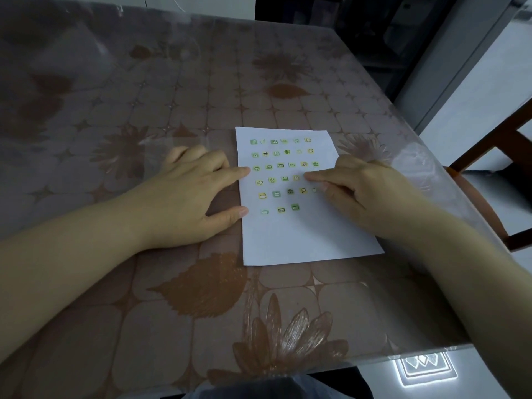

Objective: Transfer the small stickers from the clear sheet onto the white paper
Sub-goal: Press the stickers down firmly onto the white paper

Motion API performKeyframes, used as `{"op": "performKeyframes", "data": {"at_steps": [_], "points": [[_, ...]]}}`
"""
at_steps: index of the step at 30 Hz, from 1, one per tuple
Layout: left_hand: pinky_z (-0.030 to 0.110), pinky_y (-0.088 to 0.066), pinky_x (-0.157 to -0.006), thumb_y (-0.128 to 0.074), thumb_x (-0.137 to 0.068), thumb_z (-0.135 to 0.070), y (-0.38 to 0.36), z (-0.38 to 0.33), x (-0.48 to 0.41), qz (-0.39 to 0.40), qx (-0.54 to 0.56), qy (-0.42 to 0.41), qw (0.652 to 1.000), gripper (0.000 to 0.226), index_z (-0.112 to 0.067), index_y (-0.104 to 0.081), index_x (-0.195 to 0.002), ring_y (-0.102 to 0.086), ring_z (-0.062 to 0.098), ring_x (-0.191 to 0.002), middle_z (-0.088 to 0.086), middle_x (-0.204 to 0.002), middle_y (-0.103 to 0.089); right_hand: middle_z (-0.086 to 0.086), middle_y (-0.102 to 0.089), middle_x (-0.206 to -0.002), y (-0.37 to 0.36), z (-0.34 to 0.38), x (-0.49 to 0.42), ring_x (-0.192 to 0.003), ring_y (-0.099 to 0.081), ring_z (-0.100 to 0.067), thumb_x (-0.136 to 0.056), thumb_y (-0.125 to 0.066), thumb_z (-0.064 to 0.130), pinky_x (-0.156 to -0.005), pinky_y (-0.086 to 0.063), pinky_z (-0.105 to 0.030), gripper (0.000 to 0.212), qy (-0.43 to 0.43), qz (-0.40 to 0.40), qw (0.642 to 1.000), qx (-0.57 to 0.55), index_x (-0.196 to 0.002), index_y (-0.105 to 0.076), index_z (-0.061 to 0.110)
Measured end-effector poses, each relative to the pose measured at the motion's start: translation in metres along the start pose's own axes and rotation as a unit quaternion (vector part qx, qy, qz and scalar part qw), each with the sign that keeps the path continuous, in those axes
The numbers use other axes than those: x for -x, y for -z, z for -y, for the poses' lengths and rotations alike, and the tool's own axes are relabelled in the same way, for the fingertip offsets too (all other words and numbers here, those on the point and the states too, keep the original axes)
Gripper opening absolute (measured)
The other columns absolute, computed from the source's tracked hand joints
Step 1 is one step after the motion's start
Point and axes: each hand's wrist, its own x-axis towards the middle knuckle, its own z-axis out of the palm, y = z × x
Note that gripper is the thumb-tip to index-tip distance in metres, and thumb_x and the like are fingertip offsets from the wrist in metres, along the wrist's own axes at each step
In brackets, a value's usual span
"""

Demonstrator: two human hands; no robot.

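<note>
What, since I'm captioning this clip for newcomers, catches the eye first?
The white paper on the patterned table stands out, bearing rows of small green and yellow stickers. The left hand rests fingertips on its left edge; the right hand presses a forefinger by the fourth row.

Dim, cool indoor light. The surface reads dull brown, darkest at far left. The paper is bluish white, the brightest thing on it. Glare burns out a patch of floor at bottom right. The stickers are soft, their details unreadable. Wide-angle bending curves the surface's edges; shadows are faint.
</note>
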Motion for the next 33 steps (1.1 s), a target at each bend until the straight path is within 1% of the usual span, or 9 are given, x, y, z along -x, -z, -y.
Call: {"op": "performKeyframes", "data": {"at_steps": [4,6,10,13,17,21,26,28,33], "points": [[0.021,-0.013,-0.087,-0.028,-0.082,-0.064,0.000,0.000,0.000,-0.003,-0.002,-0.001,1.000,0.070,-0.021,-0.047,-0.134,-0.022,0.002,-0.087,-0.011,-0.093,-0.038,0.004,-0.056,-0.085,-0.002,0.002,0.000,-0.071,-0.048,-0.012,-0.091,-0.033,0.036,-0.075,-0.034,-0.028,0.042,-0.012,0.003,1.000,0.005,-0.120,-0.061,0.027],[0.021,-0.013,-0.086,-0.027,-0.082,-0.065,0.000,0.000,0.000,-0.001,-0.002,-0.001,1.000,0.071,-0.021,-0.046,-0.135,-0.022,0.001,-0.088,-0.011,-0.094,-0.039,0.007,-0.052,-0.085,-0.005,0.005,-0.001,-0.072,-0.055,-0.018,-0.091,-0.029,0.037,-0.073,-0.036,-0.029,0.045,0.007,-0.013,1.000,0.027,-0.121,-0.060,0.026],[0.019,-0.011,-0.088,-0.027,-0.081,-0.065,0.001,0.000,0.000,-0.003,0.003,0.000,1.000,0.072,-0.021,-0.046,-0.135,-0.023,0.001,-0.088,-0.010,-0.094,-0.040,0.010,-0.038,-0.082,-0.009,0.009,-0.004,-0.072,-0.057,-0.021,-0.091,-0.027,0.039,-0.074,-0.034,-0.029,0.047,0.031,-0.011,0.998,0.046,-0.124,-0.059,0.025],[0.020,-0.011,-0.086,-0.028,-0.082,-0.064,0.000,0.000,0.000,-0.003,0.002,-0.003,1.000,0.071,-0.020,-0.046,-0.134,-0.021,0.002,-0.087,-0.010,-0.093,-0.039,0.009,-0.039,-0.083,-0.010,0.010,-0.005,-0.068,-0.058,-0.024,-0.092,-0.026,0.039,-0.075,-0.040,-0.035,0.048,0.040,-0.006,0.997,0.062,-0.123,-0.060,0.023],[0.020,-0.012,-0.085,-0.028,-0.082,-0.064,0.000,0.000,0.000,-0.002,0.002,-0.003,1.000,0.072,-0.020,-0.046,-0.135,-0.021,0.001,-0.087,-0.011,-0.093,-0.037,0.010,-0.040,-0.083,-0.009,0.012,-0.008,-0.067,-0.058,-0.028,-0.092,-0.026,0.039,-0.078,-0.039,-0.036,0.049,0.041,-0.002,0.996,0.077,-0.121,-0.061,0.022],[0.020,-0.011,-0.085,-0.027,-0.080,-0.064,0.001,0.000,0.000,-0.002,0.004,-0.001,1.000,0.073,-0.021,-0.045,-0.135,-0.021,0.001,-0.086,-0.011,-0.093,-0.036,0.011,-0.038,-0.083,-0.009,0.013,-0.006,-0.064,-0.057,-0.026,-0.091,-0.025,0.040,-0.079,-0.037,-0.034,0.050,0.039,-0.002,0.997,0.069,-0.122,-0.060,0.022],[0.019,-0.010,-0.087,-0.025,-0.079,-0.066,0.002,-0.001,0.000,-0.003,0.004,0.001,1.000,0.074,-0.021,-0.045,-0.136,-0.020,0.001,-0.088,-0.011,-0.093,-0.037,0.011,-0.042,-0.088,-0.010,0.015,-0.003,-0.074,-0.057,-0.021,-0.092,-0.021,0.042,-0.082,-0.038,-0.034,0.052,0.017,0.007,0.999,0.047,-0.128,-0.054,0.025],[0.019,-0.010,-0.087,-0.026,-0.079,-0.066,0.002,0.000,-0.001,-0.005,0.003,-0.001,1.000,0.074,-0.021,-0.045,-0.135,-0.019,0.000,-0.087,-0.011,-0.093,-0.036,0.011,-0.039,-0.088,-0.011,0.019,-0.004,-0.076,-0.056,-0.020,-0.092,-0.022,0.040,-0.081,-0.034,-0.031,0.050,0.021,0.008,0.999,0.043,-0.132,-0.050,0.025],[0.020,-0.011,-0.086,-0.026,-0.079,-0.064,0.002,-0.001,0.000,-0.011,0.008,-0.008,1.000,0.074,-0.019,-0.047,-0.134,-0.019,0.001,-0.089,-0.010,-0.095,-0.038,0.011,-0.038,-0.086,-0.013,0.023,-0.007,-0.071,-0.052,-0.017,-0.093,-0.019,0.042,-0.076,-0.034,-0.031,0.051,0.035,0.031,0.998,0.050,-0.134,-0.047,0.028]]}}
